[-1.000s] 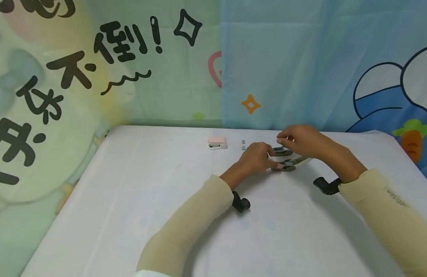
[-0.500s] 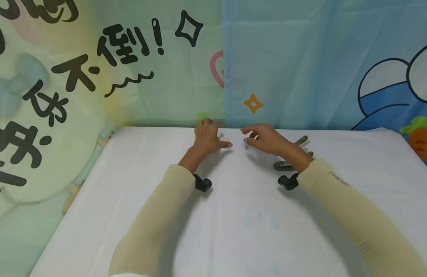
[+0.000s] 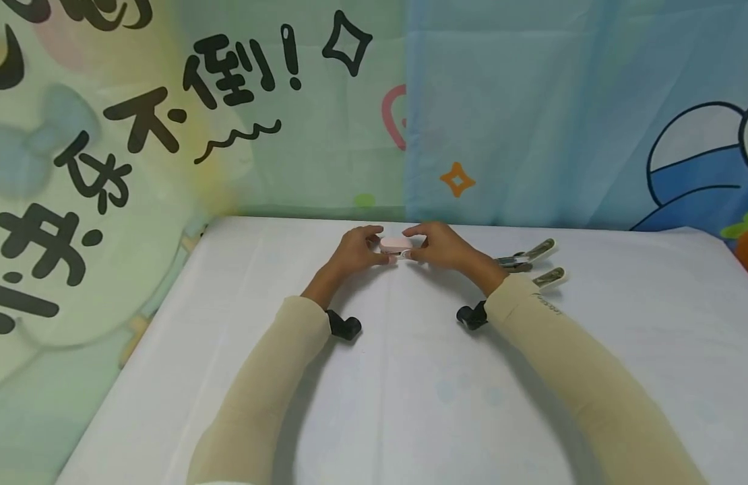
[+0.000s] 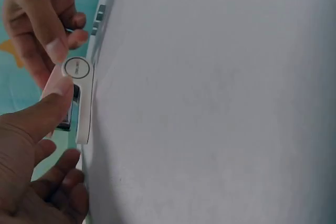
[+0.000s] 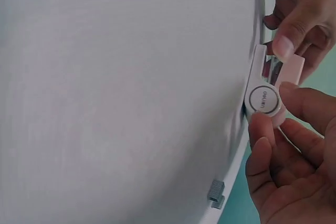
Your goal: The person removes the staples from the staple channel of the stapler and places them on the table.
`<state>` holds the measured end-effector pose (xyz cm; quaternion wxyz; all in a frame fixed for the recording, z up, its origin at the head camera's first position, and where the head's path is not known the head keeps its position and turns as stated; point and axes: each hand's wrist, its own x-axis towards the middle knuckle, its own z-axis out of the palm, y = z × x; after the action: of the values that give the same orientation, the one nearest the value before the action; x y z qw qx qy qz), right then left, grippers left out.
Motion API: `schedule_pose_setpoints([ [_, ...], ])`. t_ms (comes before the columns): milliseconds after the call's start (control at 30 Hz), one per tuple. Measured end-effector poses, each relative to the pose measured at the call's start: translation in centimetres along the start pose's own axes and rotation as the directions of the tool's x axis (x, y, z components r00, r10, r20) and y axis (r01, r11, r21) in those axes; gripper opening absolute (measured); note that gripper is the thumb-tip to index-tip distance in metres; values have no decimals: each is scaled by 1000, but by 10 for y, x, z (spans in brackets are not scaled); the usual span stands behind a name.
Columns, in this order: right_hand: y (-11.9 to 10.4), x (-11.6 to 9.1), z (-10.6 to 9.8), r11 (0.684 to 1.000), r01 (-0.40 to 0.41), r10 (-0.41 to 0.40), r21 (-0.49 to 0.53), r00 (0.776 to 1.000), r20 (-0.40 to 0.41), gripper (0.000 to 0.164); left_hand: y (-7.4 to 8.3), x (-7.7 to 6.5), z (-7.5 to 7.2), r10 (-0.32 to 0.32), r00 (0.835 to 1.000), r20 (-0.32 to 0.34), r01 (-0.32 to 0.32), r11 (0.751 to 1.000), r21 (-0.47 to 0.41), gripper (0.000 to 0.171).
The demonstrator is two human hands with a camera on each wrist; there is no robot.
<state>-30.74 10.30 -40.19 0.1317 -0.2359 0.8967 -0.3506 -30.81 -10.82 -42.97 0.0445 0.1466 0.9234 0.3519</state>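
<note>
A small pink-and-white stapler (image 3: 395,244) stands near the table's far edge, between the two hands. Its pink top is raised from the white base, and a round hinge disc shows in both wrist views. My left hand (image 3: 354,250) pinches the stapler's front part, with the thumb (image 4: 55,90) on its near side and the fingers partly hidden behind. At the hinge end, my right hand (image 3: 445,248) pinches the stapler between its thumb (image 5: 307,106) and fingers. Beside my right hand lie small grey staple strips (image 5: 216,191), hidden in the head view.
Behind my right wrist lie two long camouflage-green objects with metal parts, one farther back (image 3: 539,250) and one nearer (image 3: 550,277); their kind is unclear. A white cloth covers the table (image 3: 404,377). Printed curtains (image 3: 519,114) hang right behind its far edge.
Both hands have left the camouflage-green objects and moved left to the stapler. The left hand arrived first, and now both hold it. The green objects lie behind the right wrist.
</note>
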Motion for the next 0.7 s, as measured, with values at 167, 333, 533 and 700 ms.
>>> schedule_pose_setpoints([
  [167, 4, 5, 5, 1000, 8, -8, 19, 1000, -20, 43, 2, 1, 6, 36, 999, -12, -37, 998, -56, 38],
  [333, 1, 11, 10, 997, 61, -62, -37, 998, -26, 32, 2, -1, 10, 33, 999, -28, -34, 999, -30, 26],
  [533, -4, 10, 8, 996, 38, -37, -84, 999, 5, 25, 3, -3, 9, 25, 1000, 10, -25, 999, -29, 25],
  [700, -3, 2, 7, 987, 60, -53, -148, 997, 57, 25, 5, -5, 9, 61, 995, 80, -58, 998, -38, 21],
])
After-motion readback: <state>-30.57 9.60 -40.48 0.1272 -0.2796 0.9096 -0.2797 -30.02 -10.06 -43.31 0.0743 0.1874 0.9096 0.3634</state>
